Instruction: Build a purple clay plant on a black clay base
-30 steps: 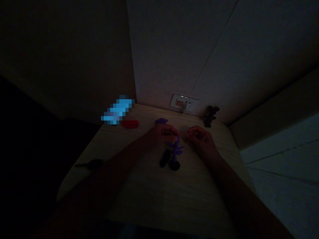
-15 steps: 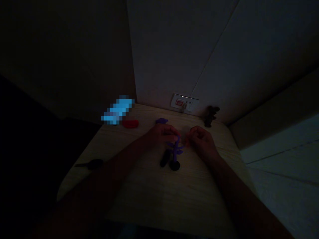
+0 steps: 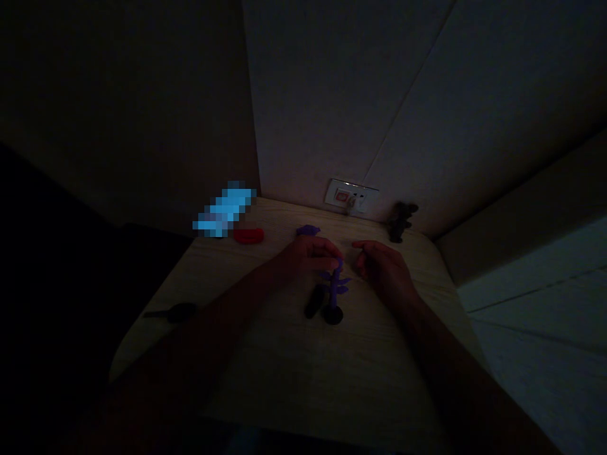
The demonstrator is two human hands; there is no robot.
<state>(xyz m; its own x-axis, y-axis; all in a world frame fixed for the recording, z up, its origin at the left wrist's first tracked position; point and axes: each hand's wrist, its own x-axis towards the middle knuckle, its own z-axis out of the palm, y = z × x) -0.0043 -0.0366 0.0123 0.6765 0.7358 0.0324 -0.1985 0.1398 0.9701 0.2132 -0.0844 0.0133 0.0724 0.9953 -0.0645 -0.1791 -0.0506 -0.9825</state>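
A purple modelling-clay figure stands upright on a round black base; it has a stem with thin side pieces like leaves. My left hand pinches the figure's top end between thumb and fingers. To the right, apart from the figure, is my right hand. Its index finger is stretched out towards the left while the other fingers bend loosely, and nothing shows in them. Just left of the base lies a dark oblong lump. Behind my left hand sits a purple lump. Dim light hides fine detail.
On the wooden tabletop are a red oblong piece and a dark paddle-shaped object at left. A bright pixelated patch covers something at back left. A dark figure stands near the wall socket.
My right hand's fingers have parted from a pinch, with the index finger now extended. My left hand stays at the top of the purple figure.
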